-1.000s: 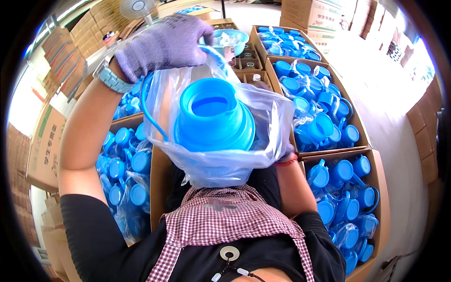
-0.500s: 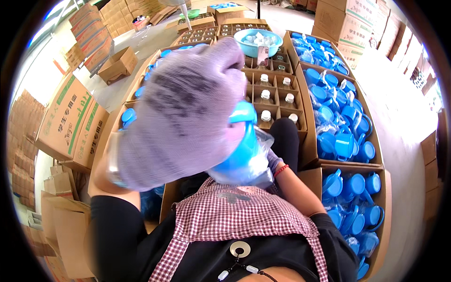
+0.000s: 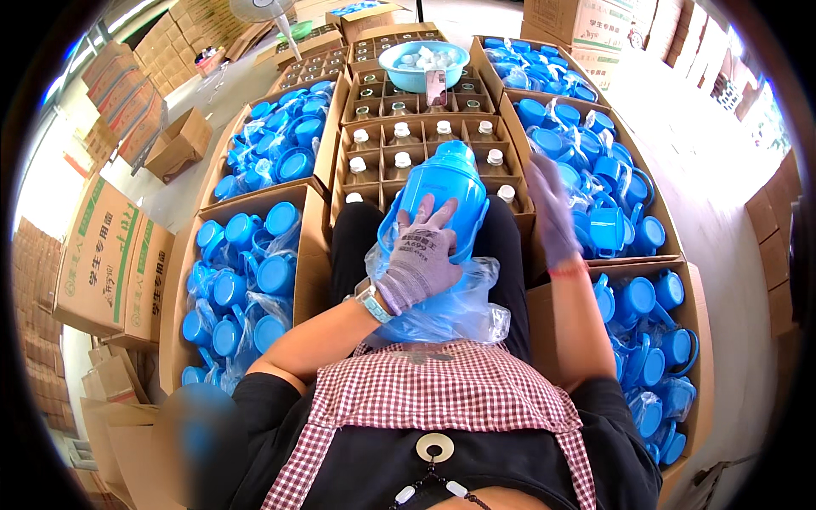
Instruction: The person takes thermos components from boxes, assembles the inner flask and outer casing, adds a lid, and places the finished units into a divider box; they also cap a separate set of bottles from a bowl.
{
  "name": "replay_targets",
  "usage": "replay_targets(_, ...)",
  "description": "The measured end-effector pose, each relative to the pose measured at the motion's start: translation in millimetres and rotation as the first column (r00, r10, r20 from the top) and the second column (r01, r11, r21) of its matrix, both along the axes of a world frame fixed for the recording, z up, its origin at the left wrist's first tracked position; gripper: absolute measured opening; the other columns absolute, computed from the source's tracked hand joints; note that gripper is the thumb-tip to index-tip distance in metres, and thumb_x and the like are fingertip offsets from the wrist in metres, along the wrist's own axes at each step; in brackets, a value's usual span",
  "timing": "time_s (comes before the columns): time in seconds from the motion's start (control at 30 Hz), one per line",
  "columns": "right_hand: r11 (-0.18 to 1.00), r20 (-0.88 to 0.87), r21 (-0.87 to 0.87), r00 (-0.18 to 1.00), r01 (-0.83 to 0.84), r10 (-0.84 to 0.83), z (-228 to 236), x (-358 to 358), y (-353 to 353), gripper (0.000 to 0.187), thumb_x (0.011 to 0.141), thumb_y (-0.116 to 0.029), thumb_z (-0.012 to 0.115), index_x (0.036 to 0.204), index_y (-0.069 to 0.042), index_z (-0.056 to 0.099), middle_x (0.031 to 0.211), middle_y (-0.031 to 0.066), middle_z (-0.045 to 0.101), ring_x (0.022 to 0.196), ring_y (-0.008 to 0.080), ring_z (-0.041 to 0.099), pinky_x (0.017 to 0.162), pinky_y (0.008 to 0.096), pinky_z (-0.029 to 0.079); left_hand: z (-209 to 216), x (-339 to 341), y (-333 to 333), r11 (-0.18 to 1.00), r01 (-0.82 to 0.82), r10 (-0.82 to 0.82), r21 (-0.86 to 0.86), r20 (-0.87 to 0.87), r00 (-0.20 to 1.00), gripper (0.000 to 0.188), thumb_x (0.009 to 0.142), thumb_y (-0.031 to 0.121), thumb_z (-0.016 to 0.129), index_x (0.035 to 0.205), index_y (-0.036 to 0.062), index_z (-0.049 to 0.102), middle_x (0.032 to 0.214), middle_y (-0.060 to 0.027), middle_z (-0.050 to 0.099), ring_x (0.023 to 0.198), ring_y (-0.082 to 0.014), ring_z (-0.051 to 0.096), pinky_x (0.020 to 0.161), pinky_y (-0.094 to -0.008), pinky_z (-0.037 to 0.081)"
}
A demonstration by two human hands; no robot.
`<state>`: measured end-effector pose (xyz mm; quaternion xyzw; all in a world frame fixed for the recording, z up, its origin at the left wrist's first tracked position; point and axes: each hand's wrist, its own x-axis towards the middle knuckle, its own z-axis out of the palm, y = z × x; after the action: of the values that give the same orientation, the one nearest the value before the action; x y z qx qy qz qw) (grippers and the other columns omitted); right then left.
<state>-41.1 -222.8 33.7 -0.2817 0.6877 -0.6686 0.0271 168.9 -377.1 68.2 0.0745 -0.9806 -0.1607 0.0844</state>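
A blue plastic thermos flask with a handle lies tilted on my lap, its narrower top pointing away from me. Its lower end is in a crumpled clear plastic bag. My left hand, in a grey knitted glove, holds the flask from above with the fingers spread over its side. To the right of the flask my right hand, also gloved, is raised with nothing in it. It is slightly blurred, with the fingers stretched out. Beyond my knees stands a divided carton of bottles with white caps.
Cartons of blue flasks stand on my left and right. Ahead, a light blue basin of whitish pieces sits on another divided carton, a phone leaning against it. A fan stands at the far left.
My left hand, blurred close to the camera before, has come down onto the flask. My right hand has left the flask and moved up to the right. The flask now lies lower, in full view.
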Motion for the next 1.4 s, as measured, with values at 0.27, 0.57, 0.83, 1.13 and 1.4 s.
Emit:
replay_targets(0.27,0.719,0.180,-0.118,0.697,-0.685,0.694,34,-32,-175,0.068,0.093,-0.047,0.075,0.139,0.000,0.058,0.126,0.0111,0.068,0.111,0.0197,0.066,0.100,0.0323,0.053,-16,8,37,0.969,0.011,-0.084,-0.246,-0.285,0.955,0.022,0.072,0.019,0.077,0.083,0.0010,0.072,0.154,-0.0152,0.048,0.152,-0.0392,0.029,0.122,-0.0691,0.014)
replay_targets(0.57,0.747,0.381,-0.299,0.643,-0.594,0.664,-20,-36,-140,0.055,0.094,-0.041,0.073,0.131,-0.001,0.064,0.118,0.0104,0.069,0.108,0.0177,0.065,0.096,0.0338,0.053,61,18,-86,0.983,0.134,-0.009,0.122,-0.706,0.708,0.027,0.097,0.027,0.067,0.113,0.0059,0.073,0.116,-0.0115,0.070,0.118,-0.0268,0.064,0.108,-0.0457,0.044)
replay_targets(0.83,0.814,0.366,-0.141,0.734,-0.563,0.572,-12,-50,-161,0.066,0.094,-0.042,0.075,0.143,-0.003,0.053,0.138,0.0126,0.060,0.123,0.0226,0.057,0.106,0.0372,0.046,-104,-88,-171,-0.553,0.076,0.188,0.829,0.035,0.981,0.050,0.112,0.037,0.043,0.148,0.0032,0.052,0.142,-0.0123,0.062,0.131,-0.0203,0.058,0.116,-0.0364,0.042)
replay_targets(1.13,0.841,0.281,-0.014,0.805,-0.541,0.522,-55,-43,-128,0.058,0.103,-0.035,0.059,0.147,0.002,0.053,0.141,0.0220,0.063,0.136,0.0300,0.057,0.117,0.0411,0.040,-62,-54,-183,0.546,-0.005,0.209,0.838,-0.130,0.969,0.074,0.108,0.053,0.043,0.157,-0.0017,0.037,0.153,-0.0200,0.051,0.137,-0.0283,0.054,0.116,-0.0404,0.042)
replay_targets(1.4,0.893,-0.389,0.170,0.805,-0.416,0.448,-47,-27,-136,0.079,0.104,-0.061,0.046,0.145,0.006,0.052,0.147,0.0284,0.054,0.139,0.0435,0.051,0.117,0.0499,0.037,-76,-64,-180,0.377,-0.089,0.385,0.922,-0.069,0.920,0.071,0.112,0.053,0.030,0.151,-0.0042,0.045,0.151,-0.0193,0.052,0.137,-0.0293,0.054,0.121,-0.0401,0.035)
